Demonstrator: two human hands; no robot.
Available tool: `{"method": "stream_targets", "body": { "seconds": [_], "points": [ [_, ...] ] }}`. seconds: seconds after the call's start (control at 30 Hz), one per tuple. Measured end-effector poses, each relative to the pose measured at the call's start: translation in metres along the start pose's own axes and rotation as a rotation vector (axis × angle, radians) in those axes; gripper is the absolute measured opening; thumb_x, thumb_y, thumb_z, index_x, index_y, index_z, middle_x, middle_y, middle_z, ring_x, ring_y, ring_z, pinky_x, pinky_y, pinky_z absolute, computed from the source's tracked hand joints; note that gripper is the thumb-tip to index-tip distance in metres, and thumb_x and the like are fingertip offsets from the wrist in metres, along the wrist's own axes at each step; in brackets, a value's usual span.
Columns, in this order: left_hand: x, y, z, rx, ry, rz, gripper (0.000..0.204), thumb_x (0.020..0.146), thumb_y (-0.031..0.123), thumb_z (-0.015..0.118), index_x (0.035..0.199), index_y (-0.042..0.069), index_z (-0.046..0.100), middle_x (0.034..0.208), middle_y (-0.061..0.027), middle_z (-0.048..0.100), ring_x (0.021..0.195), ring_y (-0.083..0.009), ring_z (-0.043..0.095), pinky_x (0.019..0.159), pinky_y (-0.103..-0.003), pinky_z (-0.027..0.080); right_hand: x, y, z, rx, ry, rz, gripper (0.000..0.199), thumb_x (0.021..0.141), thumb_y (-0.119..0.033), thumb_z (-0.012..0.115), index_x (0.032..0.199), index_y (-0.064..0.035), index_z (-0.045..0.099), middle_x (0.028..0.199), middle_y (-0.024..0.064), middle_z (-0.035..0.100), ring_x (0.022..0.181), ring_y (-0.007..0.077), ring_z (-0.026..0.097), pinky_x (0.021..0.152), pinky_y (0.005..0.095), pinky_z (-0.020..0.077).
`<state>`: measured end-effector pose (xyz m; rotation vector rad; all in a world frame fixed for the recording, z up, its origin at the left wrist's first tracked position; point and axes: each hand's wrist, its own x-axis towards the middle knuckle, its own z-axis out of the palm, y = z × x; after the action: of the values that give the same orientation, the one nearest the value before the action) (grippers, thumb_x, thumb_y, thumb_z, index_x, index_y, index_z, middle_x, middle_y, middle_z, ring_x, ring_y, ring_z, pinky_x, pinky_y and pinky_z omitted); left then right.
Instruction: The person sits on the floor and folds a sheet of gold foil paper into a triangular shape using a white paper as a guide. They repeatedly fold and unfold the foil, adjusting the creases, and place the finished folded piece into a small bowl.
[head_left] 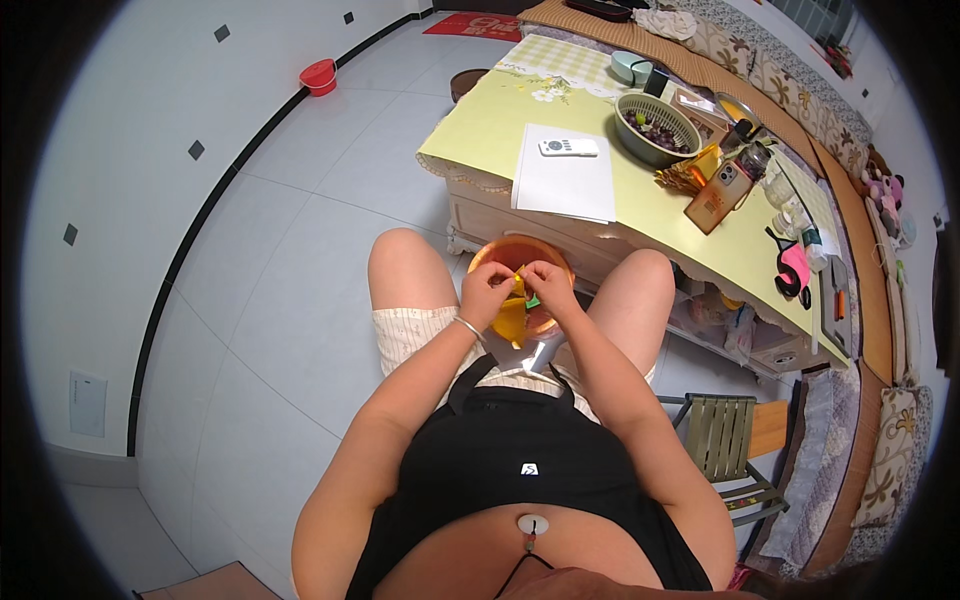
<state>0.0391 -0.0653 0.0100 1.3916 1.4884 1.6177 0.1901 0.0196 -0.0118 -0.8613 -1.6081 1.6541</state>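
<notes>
Two hands are held close together above an orange tub, which is set between the knees. At the left hand, thumb and forefinger are closed on the top of a yellow piece; at the right hand, the fingertips are closed on the same upper end from the other side, so that its small bright tip is pinched between both. The broader part is left hanging below the left fingers, over the tub. A green bit is seen just beneath the right fingertips; whether it is joined to the yellow piece cannot be told.
</notes>
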Motion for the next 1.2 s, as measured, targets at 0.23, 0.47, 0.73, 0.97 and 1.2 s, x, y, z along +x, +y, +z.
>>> {"method": "stream_targets", "body": {
  "seconds": [0.23, 0.47, 0.73, 0.97, 1.2],
  "points": [
    [0.004, -0.021, -0.01, -0.076, -0.121, -0.242, 0.011, 0.086, 0.01, 0.072, 0.085, -0.001, 0.071, 0.079, -0.0023, 0.07, 0.071, -0.0078, 0.061, 0.067, -0.024, 0.05, -0.001, -0.003, 0.002, -0.054, -0.014, -0.036, 0.012, 0.096, -0.013, 0.063, 0.089, -0.0035, 0.064, 0.073, -0.0028, 0.058, 0.06, 0.0057, 0.054, 0.054, 0.0214, 0.0439],
    [0.004, -0.015, -0.011, 0.002, -0.162, -0.183, 0.01, 0.087, 0.01, 0.072, 0.087, 0.0, 0.071, 0.078, -0.0007, 0.069, 0.072, -0.0065, 0.06, 0.067, -0.023, 0.049, -0.004, -0.011, 0.005, -0.021, 0.028, -0.106, 0.007, 0.09, -0.009, 0.069, 0.09, -0.002, 0.067, 0.081, -0.0021, 0.064, 0.075, 0.0055, 0.058, 0.066, 0.02, 0.0454],
    [0.004, -0.009, -0.012, -0.002, -0.19, -0.139, 0.011, 0.085, 0.011, 0.073, 0.086, 0.0, 0.072, 0.077, 0.0006, 0.069, 0.07, -0.0062, 0.059, 0.066, -0.023, 0.049, -0.003, -0.008, 0.001, 0.072, -0.025, -0.072, 0.005, 0.09, -0.007, 0.067, 0.09, -0.0021, 0.067, 0.081, -0.0012, 0.064, 0.07, 0.0064, 0.056, 0.064, 0.0209, 0.0445],
    [0.006, -0.008, -0.014, 0.012, -0.181, -0.174, 0.012, 0.085, 0.012, 0.073, 0.085, 0.0, 0.072, 0.077, -0.0002, 0.07, 0.071, -0.0066, 0.06, 0.067, -0.024, 0.05, -0.003, -0.01, 0.003, 0.169, -0.019, 0.001, 0.011, 0.094, -0.01, 0.063, 0.086, -0.0031, 0.066, 0.076, -0.0027, 0.061, 0.067, 0.0057, 0.054, 0.06, 0.0218, 0.0435],
    [0.006, -0.013, -0.008, -0.056, -0.201, -0.183, 0.012, 0.085, 0.011, 0.073, 0.087, -0.001, 0.072, 0.079, -0.0004, 0.07, 0.073, -0.0062, 0.06, 0.068, -0.023, 0.049, -0.002, -0.005, 0.0, 0.025, 0.002, -0.082, 0.018, 0.098, -0.017, 0.061, 0.086, -0.0039, 0.063, 0.074, -0.0027, 0.059, 0.063, 0.0062, 0.053, 0.057, 0.0223, 0.0428]
  ]
}}
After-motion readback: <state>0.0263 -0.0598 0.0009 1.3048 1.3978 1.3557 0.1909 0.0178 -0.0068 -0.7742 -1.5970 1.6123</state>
